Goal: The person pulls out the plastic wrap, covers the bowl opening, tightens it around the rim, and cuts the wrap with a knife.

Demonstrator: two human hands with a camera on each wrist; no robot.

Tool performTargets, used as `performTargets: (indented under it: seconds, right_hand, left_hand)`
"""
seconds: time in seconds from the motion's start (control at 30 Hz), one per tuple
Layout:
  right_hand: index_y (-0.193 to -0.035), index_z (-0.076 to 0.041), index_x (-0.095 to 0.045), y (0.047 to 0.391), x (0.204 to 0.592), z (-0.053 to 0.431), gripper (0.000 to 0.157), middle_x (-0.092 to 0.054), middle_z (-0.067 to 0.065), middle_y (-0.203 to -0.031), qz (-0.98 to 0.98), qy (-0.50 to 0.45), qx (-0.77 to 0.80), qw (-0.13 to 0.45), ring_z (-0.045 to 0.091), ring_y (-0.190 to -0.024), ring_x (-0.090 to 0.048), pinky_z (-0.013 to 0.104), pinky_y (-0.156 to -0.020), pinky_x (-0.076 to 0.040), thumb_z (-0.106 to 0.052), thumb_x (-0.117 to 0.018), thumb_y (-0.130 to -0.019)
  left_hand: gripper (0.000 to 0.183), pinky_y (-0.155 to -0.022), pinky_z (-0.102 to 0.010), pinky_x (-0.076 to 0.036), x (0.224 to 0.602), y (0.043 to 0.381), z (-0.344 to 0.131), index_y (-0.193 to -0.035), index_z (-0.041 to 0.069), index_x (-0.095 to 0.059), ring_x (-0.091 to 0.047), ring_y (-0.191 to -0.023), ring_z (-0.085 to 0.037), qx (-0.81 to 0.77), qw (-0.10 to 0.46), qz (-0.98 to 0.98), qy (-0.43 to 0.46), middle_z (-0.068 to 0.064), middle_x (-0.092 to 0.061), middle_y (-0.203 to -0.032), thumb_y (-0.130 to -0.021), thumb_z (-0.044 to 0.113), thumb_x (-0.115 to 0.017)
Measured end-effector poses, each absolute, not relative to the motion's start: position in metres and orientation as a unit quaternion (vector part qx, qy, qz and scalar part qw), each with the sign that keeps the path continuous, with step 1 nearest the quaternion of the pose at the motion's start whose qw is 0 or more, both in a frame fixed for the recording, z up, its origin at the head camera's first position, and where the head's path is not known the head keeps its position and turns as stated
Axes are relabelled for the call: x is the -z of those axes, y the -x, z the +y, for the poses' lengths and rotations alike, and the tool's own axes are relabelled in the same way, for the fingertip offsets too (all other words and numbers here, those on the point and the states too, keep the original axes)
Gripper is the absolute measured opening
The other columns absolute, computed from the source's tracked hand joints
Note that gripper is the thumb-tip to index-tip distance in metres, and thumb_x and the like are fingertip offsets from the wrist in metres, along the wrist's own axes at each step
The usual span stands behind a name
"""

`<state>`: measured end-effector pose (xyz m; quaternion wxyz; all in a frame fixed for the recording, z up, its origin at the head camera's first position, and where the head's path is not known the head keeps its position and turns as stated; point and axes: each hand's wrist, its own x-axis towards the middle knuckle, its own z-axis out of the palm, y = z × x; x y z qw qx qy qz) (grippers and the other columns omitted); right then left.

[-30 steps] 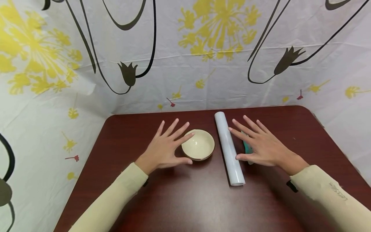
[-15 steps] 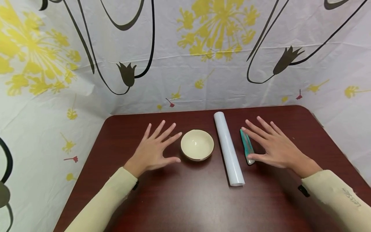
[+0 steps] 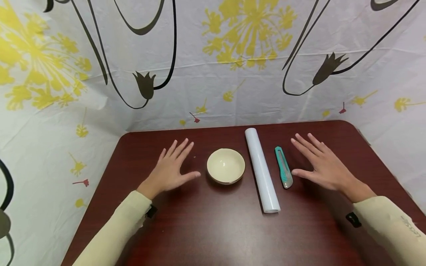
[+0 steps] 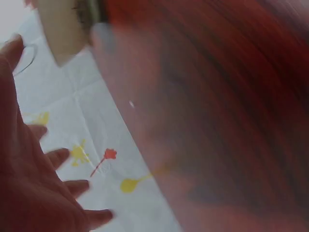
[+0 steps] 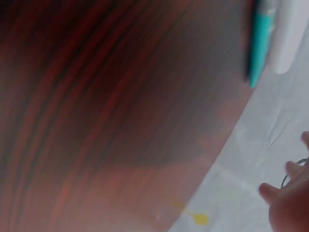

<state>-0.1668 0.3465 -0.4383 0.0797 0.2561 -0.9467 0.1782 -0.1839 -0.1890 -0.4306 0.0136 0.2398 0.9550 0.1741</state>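
Observation:
My left hand [image 3: 168, 169] hovers over the left part of the table, fingers spread and straight, left of a cream bowl [image 3: 226, 166]. The bowl stands upright and its inside shows nothing in it. Right of the bowl lies a white roll [image 3: 262, 170], lengthwise away from me. Beside the roll rests a teal and grey box cutter [image 3: 283, 167]. My right hand [image 3: 327, 166], also with straight spread fingers, is just right of the cutter, thumb tip close to it. Neither hand holds anything. The right wrist view catches the box cutter [image 5: 260, 46] and part of the roll [image 5: 291, 36].
The dark red wooden table [image 3: 226, 236] has rounded far corners. A white patterned sheet [image 3: 213, 99] with yellow flowers hangs behind it and along both sides. In the left wrist view the sheet [image 4: 96, 111] shows past the table edge.
Both hands have moved apart, the left hand leftward off the bowl and the right hand rightward off the roll and cutter. The box cutter, partly covered before, now shows whole. The objects stay put.

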Motion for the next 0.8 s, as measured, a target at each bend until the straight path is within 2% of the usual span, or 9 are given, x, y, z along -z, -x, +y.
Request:
performTargets:
  seconds: [0.1,0.2,0.33,0.43,0.57,0.67,0.8]
  right_hand:
    - [-0.178,-0.023,-0.020,0.165,0.434,0.338,0.097,-0.017,0.008,-0.183,-0.939,-0.220,-0.263,0.042,0.040,-0.168,-0.007,0.073,-0.127,-0.013,-0.038,-0.078,-0.102]
    - [-0.179,-0.023,-0.013,0.163,0.429,0.329,0.092,-0.012,0.013,-0.184,-0.919,-0.188,-0.347,0.006,0.044,-0.167,-0.008,0.077,-0.125,-0.011,-0.031,-0.071,-0.108]
    - [-0.179,-0.028,-0.006,0.161,0.424,0.313,0.087,-0.013,0.015,-0.183,-0.887,-0.126,-0.442,-0.036,0.048,-0.164,-0.018,0.078,-0.120,-0.021,-0.031,-0.064,-0.113]
    - [-0.179,-0.025,-0.003,0.161,0.420,0.296,0.089,-0.020,0.019,-0.180,-0.863,-0.077,-0.496,-0.063,0.049,-0.159,-0.030,0.073,-0.116,-0.033,-0.035,-0.063,-0.114]
    - [-0.178,-0.011,-0.006,0.160,0.418,0.273,0.096,-0.034,0.026,-0.171,-0.851,-0.034,-0.517,-0.084,0.048,-0.151,-0.043,0.062,-0.113,-0.043,-0.037,-0.069,-0.110]
    - [-0.176,-0.005,-0.012,0.159,0.417,0.255,0.100,-0.043,0.027,-0.165,-0.853,-0.006,-0.512,-0.099,0.045,-0.146,-0.049,0.055,-0.108,-0.047,-0.037,-0.075,-0.106]
    - [-0.173,0.002,-0.016,0.159,0.419,0.232,0.103,-0.048,0.029,-0.159,-0.863,0.023,-0.491,-0.115,0.045,-0.141,-0.052,0.054,-0.105,-0.049,-0.037,-0.079,-0.101]
  left_hand:
    - [0.101,-0.127,-0.070,-0.023,0.429,0.186,-0.184,-0.178,0.022,-0.018,-0.019,-0.166,-0.038,-0.286,0.055,0.937,-0.191,-0.007,-0.022,-0.182,-0.103,0.062,-0.070]
    - [0.093,-0.124,-0.064,-0.035,0.425,0.186,-0.176,-0.177,0.018,-0.022,-0.032,-0.162,-0.037,-0.391,0.082,0.904,-0.155,-0.011,-0.034,-0.177,-0.106,0.046,-0.074]
    - [0.080,-0.118,-0.059,-0.046,0.421,0.186,-0.163,-0.174,0.013,-0.030,-0.045,-0.155,-0.037,-0.500,0.115,0.851,-0.115,-0.015,-0.045,-0.170,-0.108,0.031,-0.073]
    - [0.076,-0.113,-0.056,-0.052,0.421,0.186,-0.152,-0.172,0.010,-0.032,-0.050,-0.151,-0.037,-0.556,0.147,0.814,-0.086,-0.019,-0.046,-0.168,-0.109,0.026,-0.071]
    - [0.076,-0.107,-0.055,-0.056,0.427,0.186,-0.137,-0.172,0.005,-0.030,-0.055,-0.146,-0.039,-0.594,0.182,0.782,-0.058,-0.022,-0.045,-0.167,-0.110,0.021,-0.070]
    - [0.075,-0.103,-0.053,-0.059,0.433,0.187,-0.127,-0.171,0.004,-0.032,-0.059,-0.142,-0.038,-0.599,0.200,0.775,-0.038,-0.022,-0.047,-0.166,-0.109,0.020,-0.071]
    - [0.072,-0.094,-0.050,-0.064,0.439,0.185,-0.116,-0.168,0.003,-0.036,-0.068,-0.128,-0.038,-0.597,0.214,0.773,-0.025,-0.024,-0.048,-0.162,-0.108,0.020,-0.072]
